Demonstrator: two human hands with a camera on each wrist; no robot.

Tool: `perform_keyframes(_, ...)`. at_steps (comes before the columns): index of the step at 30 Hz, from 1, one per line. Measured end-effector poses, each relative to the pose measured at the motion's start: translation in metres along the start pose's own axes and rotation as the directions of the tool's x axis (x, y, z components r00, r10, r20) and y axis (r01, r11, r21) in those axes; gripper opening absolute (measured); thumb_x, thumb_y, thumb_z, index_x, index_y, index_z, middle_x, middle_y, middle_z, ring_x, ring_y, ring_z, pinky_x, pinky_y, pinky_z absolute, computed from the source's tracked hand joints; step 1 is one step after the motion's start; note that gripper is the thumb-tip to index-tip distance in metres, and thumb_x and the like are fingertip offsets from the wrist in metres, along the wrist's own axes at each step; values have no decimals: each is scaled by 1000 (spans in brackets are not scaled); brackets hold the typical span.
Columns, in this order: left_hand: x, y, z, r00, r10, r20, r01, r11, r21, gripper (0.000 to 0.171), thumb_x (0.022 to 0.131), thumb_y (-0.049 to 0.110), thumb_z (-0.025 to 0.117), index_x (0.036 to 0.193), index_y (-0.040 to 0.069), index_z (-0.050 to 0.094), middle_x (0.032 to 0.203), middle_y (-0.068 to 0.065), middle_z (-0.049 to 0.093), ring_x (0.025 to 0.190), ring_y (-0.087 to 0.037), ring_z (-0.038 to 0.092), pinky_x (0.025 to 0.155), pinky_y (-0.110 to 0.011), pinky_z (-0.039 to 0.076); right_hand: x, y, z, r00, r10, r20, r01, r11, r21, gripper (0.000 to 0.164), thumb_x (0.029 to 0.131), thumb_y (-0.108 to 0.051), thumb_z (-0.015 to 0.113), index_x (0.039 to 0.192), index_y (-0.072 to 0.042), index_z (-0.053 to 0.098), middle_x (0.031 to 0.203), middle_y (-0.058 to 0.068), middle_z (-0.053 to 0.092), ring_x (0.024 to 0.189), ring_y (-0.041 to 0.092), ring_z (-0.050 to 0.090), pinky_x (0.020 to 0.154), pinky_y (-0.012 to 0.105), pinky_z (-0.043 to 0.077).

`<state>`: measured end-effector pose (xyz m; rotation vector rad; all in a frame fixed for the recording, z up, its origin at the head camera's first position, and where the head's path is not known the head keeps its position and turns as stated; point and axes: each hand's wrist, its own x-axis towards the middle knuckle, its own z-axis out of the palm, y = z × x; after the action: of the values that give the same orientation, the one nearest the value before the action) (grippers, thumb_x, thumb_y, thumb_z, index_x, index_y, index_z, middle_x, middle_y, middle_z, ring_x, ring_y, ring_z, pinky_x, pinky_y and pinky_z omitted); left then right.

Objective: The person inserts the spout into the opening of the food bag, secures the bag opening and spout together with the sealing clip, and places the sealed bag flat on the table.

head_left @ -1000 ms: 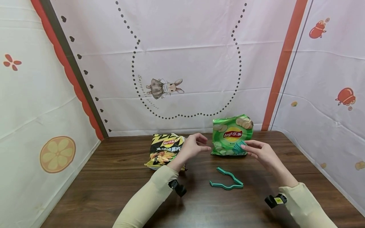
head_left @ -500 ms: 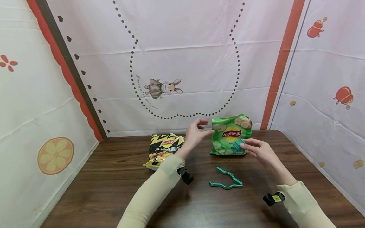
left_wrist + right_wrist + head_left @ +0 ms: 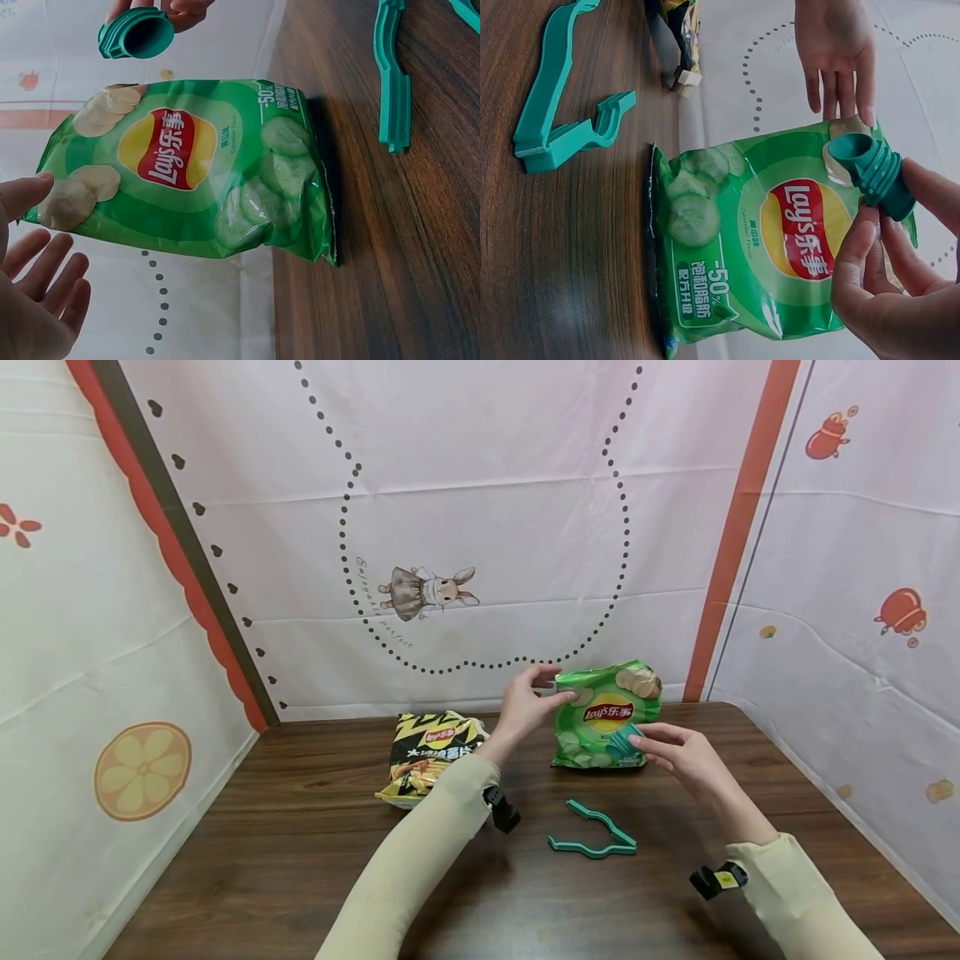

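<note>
A green Lay's chip bag [image 3: 606, 739] stands upright near the back of the table. My left hand [image 3: 522, 703] is at its upper left corner, the thumb overlapping the front. In the left wrist view that hand's fingers [image 3: 49, 274] are spread apart, beside the bag. My right hand [image 3: 686, 760] pinches a hollow teal threaded spout [image 3: 874, 171] between thumb and fingers, in front of the bag. In the left wrist view the spout's round opening [image 3: 148, 37] shows. A teal hinged bag clip [image 3: 596, 852] lies spread open on the table below the bag.
A black and yellow Lay's bag [image 3: 423, 752] lies to the left, partly hidden by my left arm. The dark wooden table [image 3: 315, 860] meets a printed white cloth [image 3: 487, 527] at the back and sides.
My left hand has moved right and slightly up from near the black and yellow bag to the green bag's corner. My right hand and the spout have barely shifted.
</note>
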<state>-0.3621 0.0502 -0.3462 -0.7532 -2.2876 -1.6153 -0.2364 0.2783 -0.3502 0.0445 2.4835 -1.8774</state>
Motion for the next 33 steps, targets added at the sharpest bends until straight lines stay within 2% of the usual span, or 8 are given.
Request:
perform_keyframes(9, -2, 1, 3, 999, -24, 29, 25, 999, -27, 37, 79, 18, 77, 113, 10, 65, 99, -6, 70, 87, -14, 64, 71, -21, 53, 1, 2, -2, 1000, -7, -1, 7, 999, 36, 67, 89, -37, 65, 138, 4, 42, 108, -12, 57, 92, -4, 57, 81, 15, 49)
perform_keyframes(13, -4, 2, 1, 999, -36, 38, 38, 998, -43, 29, 79, 20, 77, 104, 10, 69, 94, -5, 70, 81, -11, 64, 67, -21, 53, 1, 3, -3, 1000, -19, -4, 19, 999, 41, 67, 90, -35, 64, 138, 5, 42, 106, -13, 57, 92, -3, 58, 81, 16, 50)
perform_keyframes(19, -5, 1, -1, 999, -18, 47, 20, 999, -46, 22, 80, 20, 77, 98, 9, 71, 91, -5, 71, 77, -9, 64, 66, -20, 52, 1, 3, -5, 1000, -27, -8, 27, 998, 60, 65, 90, -33, 65, 137, 6, 42, 103, -15, 58, 92, -1, 59, 80, 16, 50)
perform_keyframes(25, -7, -1, -4, 998, -6, 64, 9, 999, -44, 21, 81, 19, 76, 98, 8, 71, 91, -7, 71, 76, -8, 63, 67, -20, 51, 1, 2, -6, 1000, -26, -8, 26, 997, 73, 61, 90, -33, 65, 135, 4, 46, 101, -16, 58, 93, 2, 60, 79, 17, 51)
perform_keyframes(33, -11, -1, -11, 998, -12, 64, 17, 998, -69, 19, 82, 19, 75, 96, 7, 71, 89, -7, 71, 74, -8, 61, 66, -21, 50, 0, 0, -8, 1000, -20, -17, 21, 998, 53, 61, 90, -36, 64, 135, 2, 47, 103, -16, 57, 92, -2, 59, 80, 15, 50)
